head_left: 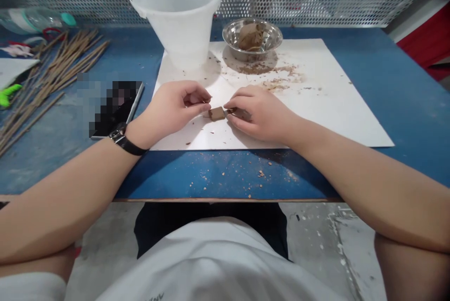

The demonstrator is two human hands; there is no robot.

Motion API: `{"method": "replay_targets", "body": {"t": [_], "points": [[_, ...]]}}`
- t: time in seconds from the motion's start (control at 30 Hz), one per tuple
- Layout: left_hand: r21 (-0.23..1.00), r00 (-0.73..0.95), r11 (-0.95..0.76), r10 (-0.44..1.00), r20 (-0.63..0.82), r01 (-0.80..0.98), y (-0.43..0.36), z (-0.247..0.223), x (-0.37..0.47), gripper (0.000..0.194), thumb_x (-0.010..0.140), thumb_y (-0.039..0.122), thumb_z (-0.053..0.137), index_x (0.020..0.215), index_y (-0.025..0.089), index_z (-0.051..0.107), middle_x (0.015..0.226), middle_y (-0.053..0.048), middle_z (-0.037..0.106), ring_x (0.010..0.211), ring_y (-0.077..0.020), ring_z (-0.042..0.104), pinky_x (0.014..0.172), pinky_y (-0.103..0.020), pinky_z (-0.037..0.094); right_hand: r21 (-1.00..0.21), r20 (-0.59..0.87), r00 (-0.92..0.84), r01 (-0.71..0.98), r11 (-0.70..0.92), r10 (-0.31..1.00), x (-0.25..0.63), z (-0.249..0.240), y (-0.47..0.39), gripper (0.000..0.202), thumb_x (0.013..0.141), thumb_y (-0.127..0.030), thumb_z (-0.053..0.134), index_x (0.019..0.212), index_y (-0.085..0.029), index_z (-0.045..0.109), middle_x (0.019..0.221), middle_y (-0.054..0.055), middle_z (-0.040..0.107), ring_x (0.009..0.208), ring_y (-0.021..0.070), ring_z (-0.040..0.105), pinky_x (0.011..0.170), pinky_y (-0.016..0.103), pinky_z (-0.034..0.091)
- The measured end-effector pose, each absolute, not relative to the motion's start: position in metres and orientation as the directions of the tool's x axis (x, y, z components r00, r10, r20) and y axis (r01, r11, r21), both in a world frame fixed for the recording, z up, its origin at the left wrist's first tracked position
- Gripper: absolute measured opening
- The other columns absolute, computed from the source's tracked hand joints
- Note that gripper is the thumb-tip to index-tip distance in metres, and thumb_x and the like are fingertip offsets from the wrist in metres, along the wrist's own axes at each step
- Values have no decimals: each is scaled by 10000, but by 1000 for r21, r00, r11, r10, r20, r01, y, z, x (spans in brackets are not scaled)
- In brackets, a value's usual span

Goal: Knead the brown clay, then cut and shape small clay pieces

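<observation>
A small, flat-sided block of brown clay (217, 113) sits low over the white board, between the fingertips of both hands. From the left, my left hand (181, 104) reaches in with curled fingers, its thumb tip at the block's upper left corner. A trace of brown shows at its fingertips, but whatever they pinch is too small to name. On the other side, my right hand (262, 112) has its fingertips against or very near the block's right end. Between its thumb and fingers is a small dark brown bit of clay (230, 110), partly hidden.
Behind the hands stand a white bucket (179, 24) and a steel bowl (232, 41) holding a clay lump (251, 37). Brown crumbs litter the white board (337, 99) and blue table (225, 174). A phone-like device (117, 106), sticks (66, 62) and a bottle (31, 20) lie left.
</observation>
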State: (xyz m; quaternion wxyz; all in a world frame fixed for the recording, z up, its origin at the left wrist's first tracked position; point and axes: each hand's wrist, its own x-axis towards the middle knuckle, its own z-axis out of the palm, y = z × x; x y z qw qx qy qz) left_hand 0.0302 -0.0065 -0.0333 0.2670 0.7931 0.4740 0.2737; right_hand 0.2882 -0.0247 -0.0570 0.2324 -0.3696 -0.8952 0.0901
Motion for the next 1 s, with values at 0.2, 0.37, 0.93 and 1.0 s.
{"method": "replay_targets", "body": {"t": [0.2,0.37,0.93,1.0], "points": [[652,414,-437,888,202,619,-3,-37,33,178,865,315,802,999,205,842,856,-28,822,762,-173,718,737,-303,559,-338,310,-624,633,697,717,289,-55,-25,254,1019,-297,599,1084,-152,797,1033,148,745,963,292,633,915,433,476],[613,424,-447,885,195,652,-4,-36,35,149,872,282,786,983,208,854,892,-34,839,777,-167,716,762,-299,570,-341,300,-627,633,695,719,289,-54,-26,268,1022,-300,597,1092,-140,800,1048,151,742,980,292,641,928,431,481],[624,464,-438,876,134,647,-6,-35,35,166,895,323,784,1009,215,840,938,-41,861,869,-187,785,831,-295,621,-363,284,-632,626,691,721,291,-54,-26,257,1028,-310,605,1085,-150,799,1083,159,739,1003,300,631,952,444,471],[637,455,-427,881,132,642,-6,-35,35,190,891,318,788,1039,210,836,957,-46,863,877,-188,787,833,-296,622,-367,286,-630,624,690,722,291,-54,-26,259,1029,-314,607,1088,-153,801,1084,158,738,1004,301,629,952,447,469]]}}
